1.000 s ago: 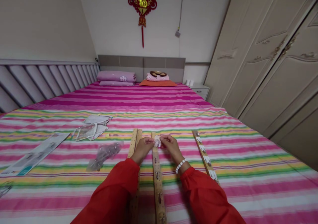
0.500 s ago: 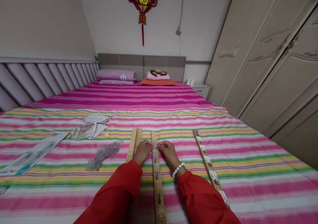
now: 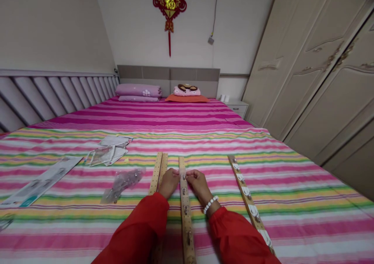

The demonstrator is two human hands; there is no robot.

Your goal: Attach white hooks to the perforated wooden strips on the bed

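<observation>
A long wooden strip (image 3: 187, 217) with small holes lies lengthwise before me, bearing several small metal fittings (image 3: 186, 209). My left hand (image 3: 169, 183) is pinched at the strip's left edge, by a small translucent piece (image 3: 181, 172) lying across the wood. From the right, my right hand (image 3: 200, 183) pinches close to the topmost metal fitting (image 3: 184, 176). What sits between either hand's fingertips is too small to make out. Left of my left hand are two more perforated wooden strips (image 3: 156, 174), partly covered by my sleeve.
At right lies a wooden strip (image 3: 251, 195) with white pieces and metal fittings. To the left are a plastic bag of small metal parts (image 3: 124, 183), crumpled packaging (image 3: 112, 149) and a long flat package (image 3: 43, 180). Everything rests on a striped bedsheet (image 3: 96, 229).
The view has shifted slightly. Both hands stay pinched at the same spot on the middle strip, and the translucent piece now sits flatter against the wood.
</observation>
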